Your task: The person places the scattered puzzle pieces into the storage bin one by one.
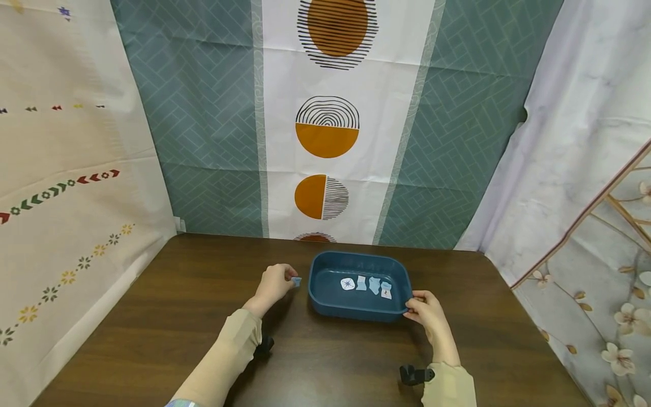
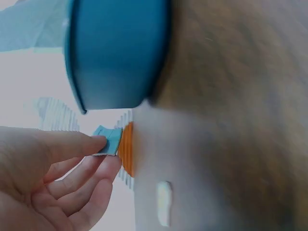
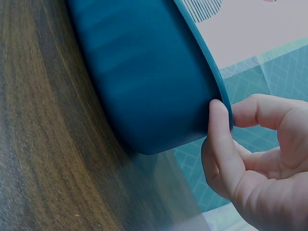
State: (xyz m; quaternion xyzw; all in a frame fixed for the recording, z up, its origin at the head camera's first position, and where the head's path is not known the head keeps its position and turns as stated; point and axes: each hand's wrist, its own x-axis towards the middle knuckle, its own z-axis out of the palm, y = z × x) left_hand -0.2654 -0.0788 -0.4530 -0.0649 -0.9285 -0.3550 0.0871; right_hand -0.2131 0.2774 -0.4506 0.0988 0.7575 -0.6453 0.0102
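Note:
My left hand (image 1: 273, 285) pinches a small flat light-blue piece (image 2: 110, 139) between thumb and fingertips, just off the left end of a dark blue rectangular basin (image 1: 317, 306). The piece has a concave edge. My right hand (image 1: 429, 316) grips the basin's rim at its near right corner, thumb and finger on opposite sides of the wall, as the right wrist view shows. On the basin's floor several flat pieces lie in a row: a white one with a compass-like star (image 1: 347, 284) at the left, then pale blue and white shapes (image 1: 374, 285) with uneven outlines.
The basin stands on a dark wooden table (image 1: 325, 362), near its back edge. Patterned cloths hang behind the table and at both sides. A small pale blurred shape (image 2: 164, 203) shows near the left hand in the left wrist view; its kind cannot be made out.

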